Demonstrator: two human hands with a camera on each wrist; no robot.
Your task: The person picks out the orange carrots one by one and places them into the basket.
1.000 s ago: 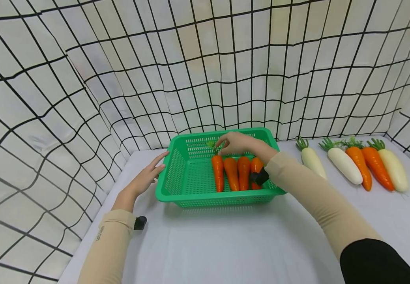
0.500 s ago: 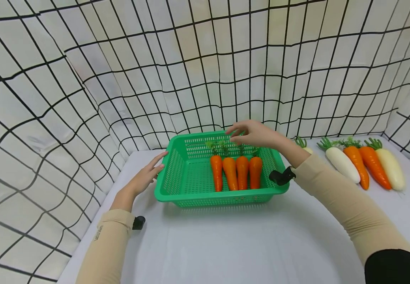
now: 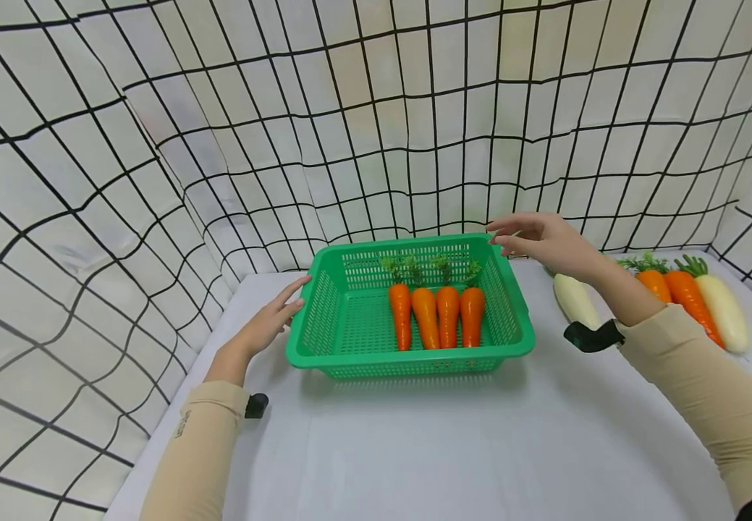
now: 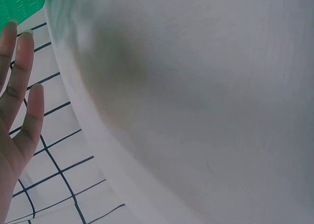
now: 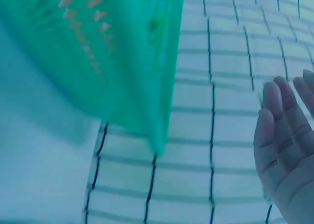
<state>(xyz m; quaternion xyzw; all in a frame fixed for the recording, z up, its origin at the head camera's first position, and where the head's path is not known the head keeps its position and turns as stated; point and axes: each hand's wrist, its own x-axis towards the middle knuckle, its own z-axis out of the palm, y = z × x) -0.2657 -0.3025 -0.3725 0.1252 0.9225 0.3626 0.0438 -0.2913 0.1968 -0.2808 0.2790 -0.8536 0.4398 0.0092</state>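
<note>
A green plastic basket [image 3: 408, 360] holds several orange carrots [image 3: 449, 318] with leafy tops, lined up side by side in its right half. My left hand [image 3: 265, 325] touches the basket's left rim with its fingers extended; in the left wrist view the fingers [image 4: 24, 62] reach up toward the green wall. Held in the air by the basket's back right corner, my right hand [image 3: 548, 242] has loosely bent fingers and nothing in them. Below that hand lies a white radish [image 3: 576, 300], its leafy top mostly hidden.
Farther right on the white tablecloth [image 3: 402, 441] lie two carrots [image 3: 695, 304] and another white radish [image 3: 724, 312], partly behind my right forearm. A black grid net [image 3: 434, 145] over white sheeting stands close behind the basket and along both sides.
My right hand has lifted out from over the carrots and moved right, past the basket's back right corner. The left hand stays at the left rim.
</note>
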